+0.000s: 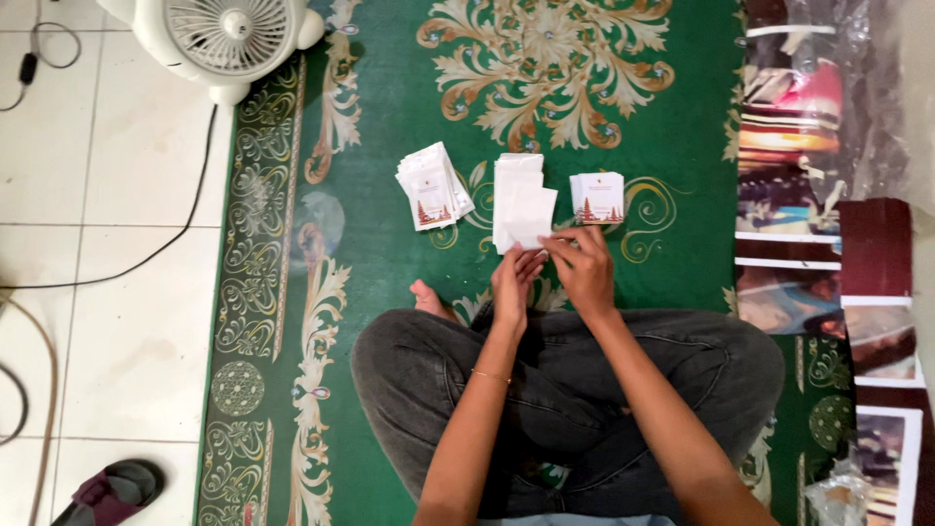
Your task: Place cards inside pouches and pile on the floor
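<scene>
A person sits cross-legged in dark grey jeans (575,390) on a green carpet (390,244) patterned in gold and cream, seen from above. One bare foot (429,297) shows at the left knee. Both forearms reach forward from the lap, and a thin bracelet (492,376) circles the left wrist. The left hand (514,284) and right hand (582,268) meet just past the knees, fingers curled narrow, together pinching the near edge of a plain white paper piece (531,219). That piece lies on top of a stack of white sheets (514,180) in the middle of the carpet. Just left of it sits a fanned pile of small printed cards (432,185), white with red marks. Just right lies a neater, smaller pile of the same cards (597,198). Along the right edge, overlapping printed pictures (789,195) lie under clear plastic. At the far left, a white electric fan (222,37) stands where the carpet meets white floor tiles (107,175), its black cable (185,229) trailing across them. A sandal (112,490) rests at the near left.
</scene>
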